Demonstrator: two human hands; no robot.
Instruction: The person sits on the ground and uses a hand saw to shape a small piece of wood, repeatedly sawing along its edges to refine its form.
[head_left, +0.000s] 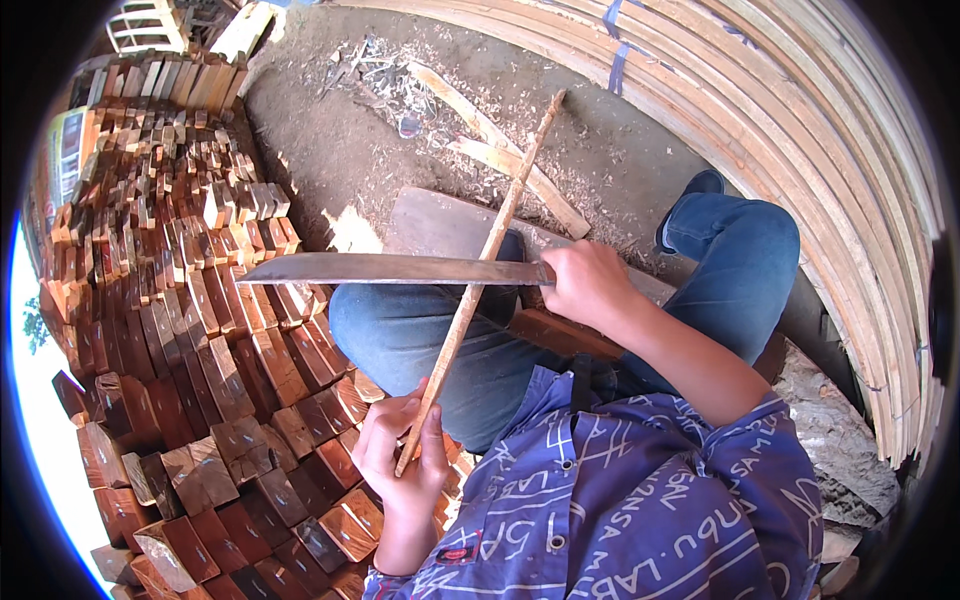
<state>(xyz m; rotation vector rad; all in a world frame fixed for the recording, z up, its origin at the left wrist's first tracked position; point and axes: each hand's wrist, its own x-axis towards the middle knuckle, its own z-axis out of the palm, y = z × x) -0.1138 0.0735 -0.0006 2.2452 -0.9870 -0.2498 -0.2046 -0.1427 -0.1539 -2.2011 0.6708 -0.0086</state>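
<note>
My right hand [590, 285] is closed round the handle of a machete [390, 269], whose long dark blade reaches left across my lap. Under the blade, crossing it, runs a thin pale wooden stick [510, 205]. My left hand [405, 450] pinches the stick near its lower end, thumb on one side and fingers on the other. From there the stick slants up and away to the right, its far tip above the ground. Whether blade and stick touch where they cross, I cannot tell. The machete's grip is mostly hidden in my fist.
Stacked reddish-brown wood blocks [230, 390] fill the left side. Long bundled planks [800, 130] curve along the right. Ahead, a flat board [430, 220] lies by my legs, with split wood strips [555, 195] and shavings [385, 85] on the dirt.
</note>
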